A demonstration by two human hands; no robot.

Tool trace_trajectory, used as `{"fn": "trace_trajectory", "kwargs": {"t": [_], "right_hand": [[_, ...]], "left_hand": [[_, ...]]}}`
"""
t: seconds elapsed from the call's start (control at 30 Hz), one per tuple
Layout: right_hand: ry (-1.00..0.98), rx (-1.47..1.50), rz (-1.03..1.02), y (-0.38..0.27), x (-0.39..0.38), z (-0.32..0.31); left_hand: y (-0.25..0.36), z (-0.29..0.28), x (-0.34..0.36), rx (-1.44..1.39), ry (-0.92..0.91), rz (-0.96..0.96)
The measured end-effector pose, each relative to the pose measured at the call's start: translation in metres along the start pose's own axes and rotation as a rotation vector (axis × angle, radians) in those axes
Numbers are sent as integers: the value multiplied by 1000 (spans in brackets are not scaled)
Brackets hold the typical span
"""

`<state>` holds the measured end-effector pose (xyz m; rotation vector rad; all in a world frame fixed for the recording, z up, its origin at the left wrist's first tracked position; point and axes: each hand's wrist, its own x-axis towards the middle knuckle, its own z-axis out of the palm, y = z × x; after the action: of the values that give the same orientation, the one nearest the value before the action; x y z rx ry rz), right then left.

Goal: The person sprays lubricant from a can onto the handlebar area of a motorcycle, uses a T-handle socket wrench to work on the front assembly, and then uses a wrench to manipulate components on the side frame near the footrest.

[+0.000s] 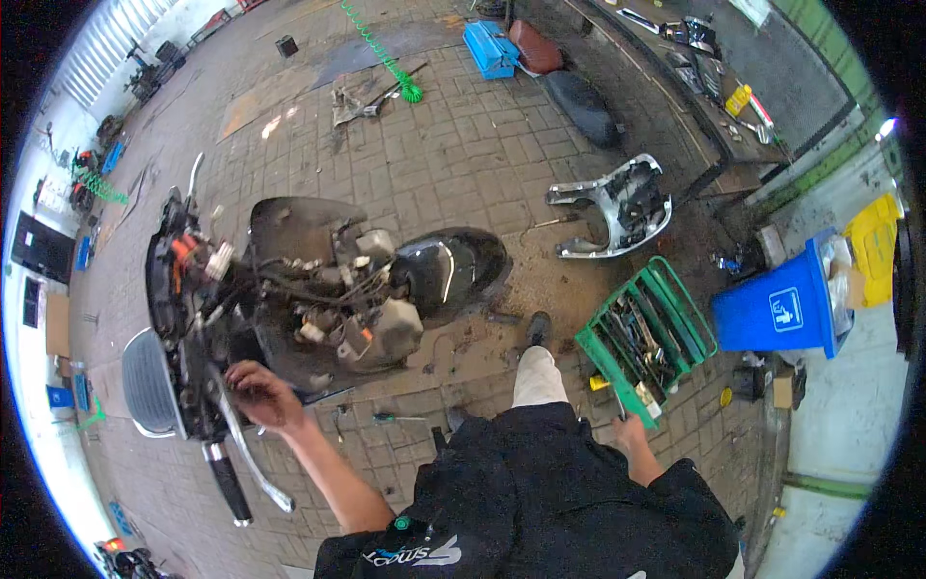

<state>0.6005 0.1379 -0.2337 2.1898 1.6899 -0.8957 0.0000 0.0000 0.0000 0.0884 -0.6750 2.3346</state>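
A partly stripped scooter point(328, 289) stands at my left, its wiring and inner parts bare. My left hand point(265, 396) is at its handlebar, beside the silver brake lever point(241, 439) and above the black grip point(227, 484). Its fingers are curled, and what they hold, if anything, is hidden. Low at my right side, my right hand point(635, 436) is closed at the near corner of a green toolbox point(632, 398). A thin greyish piece sticks up from that hand; I cannot make out its kind. Several metal tools point(641, 333) fill the opened toolbox.
A screwdriver point(397, 418) lies on the paved floor near my feet. Beyond the toolbox are a silver-grey body panel point(617, 241) and a blue bin point(776, 307). Farther off lie a dark seat point(584, 108) and a blue toolbox point(490, 50). A workbench point(738, 154) runs along the right.
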Motion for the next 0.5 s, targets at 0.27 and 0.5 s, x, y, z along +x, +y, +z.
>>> {"fn": "trace_trajectory", "kwargs": {"t": [0.27,0.5], "right_hand": [[61,-39,-148,-65,159,-119],[244,126,-310,-163,276,-246]], "left_hand": [[-6,-17,11,155,-85,385],[-29,-49,67,1247,279,1331]]}}
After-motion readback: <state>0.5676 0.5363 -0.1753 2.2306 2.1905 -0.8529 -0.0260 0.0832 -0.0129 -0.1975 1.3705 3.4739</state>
